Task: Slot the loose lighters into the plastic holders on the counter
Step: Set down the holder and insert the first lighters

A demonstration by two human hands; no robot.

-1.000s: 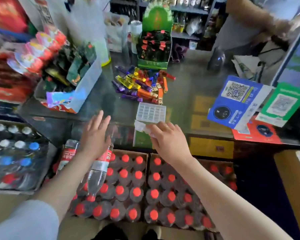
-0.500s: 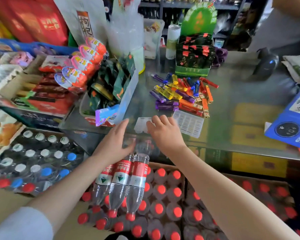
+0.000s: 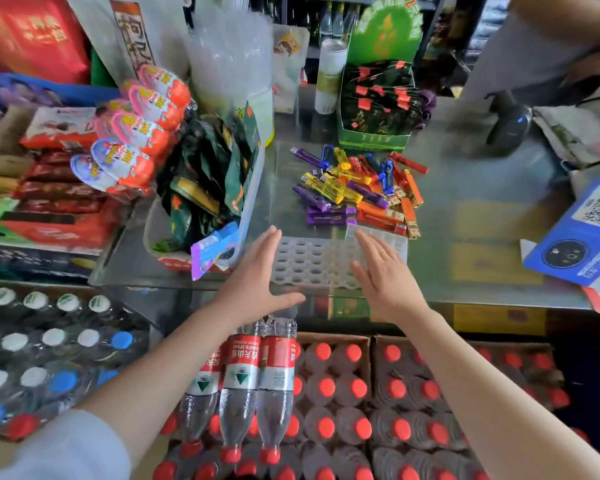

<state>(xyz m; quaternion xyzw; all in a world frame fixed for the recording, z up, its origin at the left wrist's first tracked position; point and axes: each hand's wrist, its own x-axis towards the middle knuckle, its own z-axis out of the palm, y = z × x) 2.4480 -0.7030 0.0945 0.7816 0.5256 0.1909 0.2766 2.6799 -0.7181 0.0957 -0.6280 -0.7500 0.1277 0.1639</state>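
Observation:
A clear plastic holder (image 3: 309,261) with rows of round sockets lies flat at the glass counter's near edge. My left hand (image 3: 257,282) rests open against its left side, and my right hand (image 3: 383,271) is open at its right side, fingers spread. A second clear holder (image 3: 392,237) lies just behind, partly under my right fingers. The loose lighters (image 3: 357,188), purple, yellow, orange, red and blue, sit in a heap on the counter right behind the holders. No lighter stands in the sockets I can see.
A clear bin of snack packets (image 3: 215,188) stands left of the holder. A green display box (image 3: 378,109) is behind the lighters. A blue QR sign (image 3: 579,237) lies right. Crates of red-capped bottles (image 3: 326,410) are below the counter. Another person (image 3: 548,46) stands at the far right.
My right hand has let go of the small holder piece. A socketed holder now lies flat at the counter edge with both open hands at its sides. The view has shifted left.

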